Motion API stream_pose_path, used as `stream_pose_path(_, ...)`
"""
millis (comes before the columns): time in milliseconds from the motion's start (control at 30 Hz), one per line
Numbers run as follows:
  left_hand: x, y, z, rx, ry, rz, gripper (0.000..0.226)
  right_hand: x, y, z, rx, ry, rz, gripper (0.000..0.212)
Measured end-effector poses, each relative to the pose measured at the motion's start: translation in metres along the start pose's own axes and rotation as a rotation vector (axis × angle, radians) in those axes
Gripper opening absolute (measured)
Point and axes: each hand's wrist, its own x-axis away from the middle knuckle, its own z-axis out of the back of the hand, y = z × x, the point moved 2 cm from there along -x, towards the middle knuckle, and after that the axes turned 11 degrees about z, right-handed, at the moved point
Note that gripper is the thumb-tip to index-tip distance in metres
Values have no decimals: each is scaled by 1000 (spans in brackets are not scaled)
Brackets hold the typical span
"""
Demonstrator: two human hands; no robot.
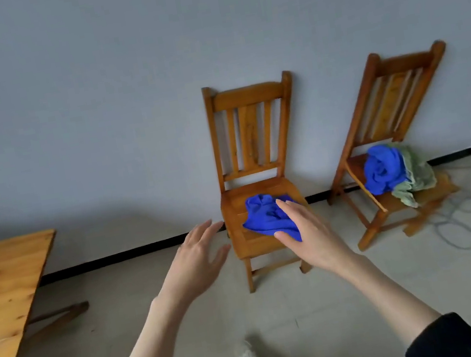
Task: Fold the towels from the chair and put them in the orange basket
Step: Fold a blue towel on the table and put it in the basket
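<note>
A: What sits furthest left?

B: A pale wooden plank table, cut off by the left edge. No writing or label can be read anywhere.

A: And the hands?

B: The left hand hangs over the floor just left of the near brown wooden slat-back chair, fingers spread and straight, holding nothing. The right hand reaches over that chair's front right corner, fingers straight, thumb out, nothing gripped.

A: Where is the towel?

B: A crumpled bright blue towel lies on the seat toward its right edge, partly under the right hand's fingers; whether they touch it, I cannot tell.

A: Further right?

B: A second brown wooden chair carries a bunched blue towel beside a pale green towel.
</note>
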Motion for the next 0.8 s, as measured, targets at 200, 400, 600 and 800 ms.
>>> stream_pose_path(200, -69, 13, -63, -27, -148, -23, 49, -22, 82, 2, -24, -19, -122, 62)
stream_pose_path(400, -174, 14, -124, -10, -268, 35, 47, -92, 167, -1, -12, -112, -207, 60)
stream_pose_path(600, -241, 11, -187, -3, -452, 103, 42, -147, 240, -26, -33, -207, -296, 54)
stream_pose_path(800, -279, -11, -270, -67, -648, 168, 44, -166, 313, -95, -83, -367, -404, 49)
